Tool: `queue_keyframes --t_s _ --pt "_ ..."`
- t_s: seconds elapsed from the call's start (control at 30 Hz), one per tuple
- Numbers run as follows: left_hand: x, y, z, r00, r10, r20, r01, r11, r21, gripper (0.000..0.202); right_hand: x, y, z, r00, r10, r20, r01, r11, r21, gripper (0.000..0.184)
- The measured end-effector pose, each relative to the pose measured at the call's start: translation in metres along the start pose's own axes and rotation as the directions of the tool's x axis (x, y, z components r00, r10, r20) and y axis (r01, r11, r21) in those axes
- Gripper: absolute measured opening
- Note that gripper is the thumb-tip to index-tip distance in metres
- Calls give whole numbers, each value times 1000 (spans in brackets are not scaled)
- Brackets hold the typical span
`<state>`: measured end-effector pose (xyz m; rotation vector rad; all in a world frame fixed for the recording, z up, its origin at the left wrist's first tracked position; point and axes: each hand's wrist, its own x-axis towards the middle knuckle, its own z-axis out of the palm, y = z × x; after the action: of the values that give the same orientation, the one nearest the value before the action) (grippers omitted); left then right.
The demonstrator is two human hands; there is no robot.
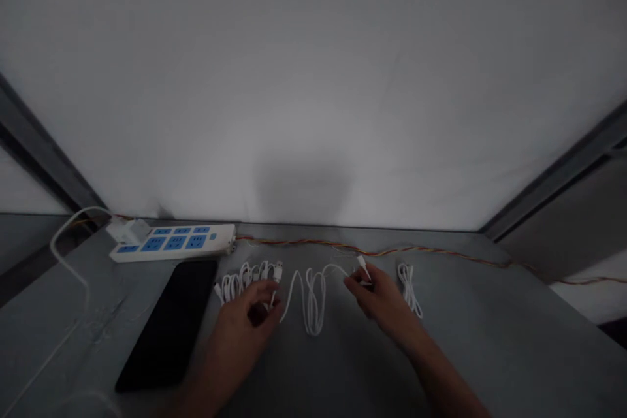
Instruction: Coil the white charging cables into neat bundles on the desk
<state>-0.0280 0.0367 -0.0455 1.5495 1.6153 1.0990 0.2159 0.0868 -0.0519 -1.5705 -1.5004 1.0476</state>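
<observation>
A white USB charging cable (313, 304) hangs in loose loops between my two hands, low over the grey table. My left hand (249, 317) pinches it near its USB plug (277, 271), which points up. Near the other end, my right hand (375, 294) grips the cable with its small white connector (362, 264) sticking out above the fingers. Just beyond my left hand lie several coiled white cables (240, 279) in a row, partly covered by that hand. One more coiled white cable (409, 287) rests to the right of my right hand.
A white power strip (223, 240) with blue sockets stands at the back left, with a white charger (130, 232) plugged in. A black phone or tablet (169, 323) lies in front of it. Twisted red and yellow wires (313, 241) run along the back near the white wall.
</observation>
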Motion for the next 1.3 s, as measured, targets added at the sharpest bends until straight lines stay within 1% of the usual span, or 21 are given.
queue_keyframes --t_s 0.07,0.1,0.2,0.27,0.37,0.47,0.53,0.57,0.6,0.63,0.67,0.73,0.8,0.87,0.9,0.97,1.03,1.1,1.2,1.27,1.3 --pt "3 1 -3 996 -65 -56 55 983 -177 31 0 -3 -2 997 -12 -73 25 983 180 34" --pt "5 2 -5 991 -107 -79 83 960 -268 38 0 -5 -3 992 -17 -122 50 959 279 36" --pt "11 0 -9 954 -246 -174 131 859 -495 59 -1 -12 -8 958 -3 -286 160 835 527 38" --pt "13 -1 -11 913 -305 -271 95 806 -585 64 -2 -16 -12 930 46 -365 211 747 630 32" --pt "14 0 -14 845 -363 -393 20 756 -655 61 -1 -17 -20 887 148 -437 240 661 711 27" --pt "16 6 -19 789 -426 -443 -6 715 -699 49 2 -13 -29 815 213 -538 305 632 712 27" --pt "18 9 -23 764 -441 -470 -41 695 -718 44 4 -10 -36 761 228 -608 364 626 690 22" --pt "19 10 -25 755 -441 -485 -66 685 -726 42 5 -9 -39 745 227 -627 382 625 680 20" --pt "20 10 -26 752 -436 -494 -88 677 -731 42 5 -8 -41 750 216 -625 384 628 677 19" --pt "21 9 -26 754 -426 -500 -105 674 -732 42 5 -9 -42 770 198 -607 373 632 679 17" --pt "20 7 -25 766 -406 -499 -115 677 -727 42 5 -10 -42 796 178 -578 355 637 684 16" --pt "17 3 -22 811 -359 -462 -92 702 -706 44 3 -14 -40 869 133 -477 285 654 701 17" --pt "11 0 -18 883 -309 -354 -28 717 -697 43 -2 -18 -36 943 92 -319 173 683 709 21" --pt "5 0 -14 946 -252 -203 40 714 -699 37 -7 -21 -32 993 64 -98 20 733 680 25" --pt "2 1 -13 967 -219 -129 68 713 -698 35 -9 -22 -31 998 57 13 -52 764 643 25" --pt "-1 4 -12 987 -159 -10 109 719 -686 33 -13 -22 -30 982 58 182 -150 826 543 26" --pt "-1 8 -11 988 -140 65 147 733 -665 36 -16 -21 -28 960 71 271 -190 878 440 27" --pt "1 10 -11 983 -154 104 185 754 -630 42 -16 -20 -26 950 84 301 -197 909 368 31" --pt "5 11 -13 971 -218 98 235 798 -555 51 -13 -17 -19 957 79 278 -166 938 305 41" --pt "7 9 -14 971 -231 67 231 819 -525 49 -10 -13 -11 964 43 264 -116 957 265 43" --pt "7 8 -14 975 -215 52 211 834 -510 45 -9 -11 -7 965 17 260 -82 967 241 43"
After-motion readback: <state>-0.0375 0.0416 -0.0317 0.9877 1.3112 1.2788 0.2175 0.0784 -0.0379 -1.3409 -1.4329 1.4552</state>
